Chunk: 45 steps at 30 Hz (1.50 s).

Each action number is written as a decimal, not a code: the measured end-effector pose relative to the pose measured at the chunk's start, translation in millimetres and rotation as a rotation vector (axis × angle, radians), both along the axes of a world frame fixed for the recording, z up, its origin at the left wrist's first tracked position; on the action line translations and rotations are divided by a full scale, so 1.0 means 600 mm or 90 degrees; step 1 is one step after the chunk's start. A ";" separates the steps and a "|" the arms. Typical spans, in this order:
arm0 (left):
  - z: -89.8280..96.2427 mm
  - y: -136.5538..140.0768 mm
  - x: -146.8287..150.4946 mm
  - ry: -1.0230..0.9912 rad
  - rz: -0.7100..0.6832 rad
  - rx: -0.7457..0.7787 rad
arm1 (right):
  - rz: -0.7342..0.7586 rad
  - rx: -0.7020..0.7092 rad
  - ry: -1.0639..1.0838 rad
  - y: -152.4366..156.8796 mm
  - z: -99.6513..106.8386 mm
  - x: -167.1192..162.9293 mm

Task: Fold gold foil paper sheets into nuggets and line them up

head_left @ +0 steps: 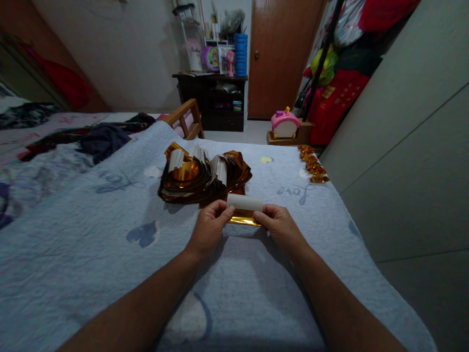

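Between my two hands is a sheet of gold foil paper [244,217], its white side curled over into a roll along the far edge. My left hand [211,222] pinches its left end, thumb on top. At the right end, my right hand [280,222] pinches it the same way. Just beyond lies a bulky stack of gold foil sheets [183,183], curved and bent, with white paper strips showing among them. Several folded gold foil pieces [313,166] sit in a row at the far right corner of the bed.
A pale blue quilt [146,283] with hearts and lettering covers the bed. Dark clothes [104,139] lie at the left. Past the far edge are a wooden chair [186,120], a dark cabinet [208,105] and a pink toy [285,124]. A pale wardrobe [410,146] borders the right side.
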<state>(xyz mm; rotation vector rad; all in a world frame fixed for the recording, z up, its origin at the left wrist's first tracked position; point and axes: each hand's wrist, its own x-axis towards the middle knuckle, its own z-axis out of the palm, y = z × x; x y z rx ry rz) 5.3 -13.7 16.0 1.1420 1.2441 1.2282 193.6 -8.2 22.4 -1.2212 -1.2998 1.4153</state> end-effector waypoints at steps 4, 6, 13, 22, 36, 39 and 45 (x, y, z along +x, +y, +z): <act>-0.004 0.002 -0.001 -0.021 -0.010 0.002 | 0.000 0.011 -0.007 0.001 -0.004 0.000; -0.004 0.003 -0.002 -0.031 -0.008 0.002 | 0.002 0.015 -0.002 0.002 -0.007 0.000; -0.010 0.006 -0.002 -0.052 -0.014 -0.015 | 0.005 0.060 -0.020 -0.004 -0.010 -0.007; -0.015 0.010 0.006 -0.095 -0.014 -0.045 | -0.036 0.129 -0.086 -0.015 0.002 -0.017; -0.023 0.013 0.003 -0.158 -0.045 -0.079 | -0.092 0.349 -0.226 -0.027 0.010 -0.022; -0.020 0.012 0.004 -0.161 -0.040 -0.085 | -0.099 0.378 -0.227 -0.028 0.010 -0.023; -0.021 0.014 0.004 -0.146 -0.049 -0.086 | -0.107 0.443 -0.235 -0.031 0.014 -0.026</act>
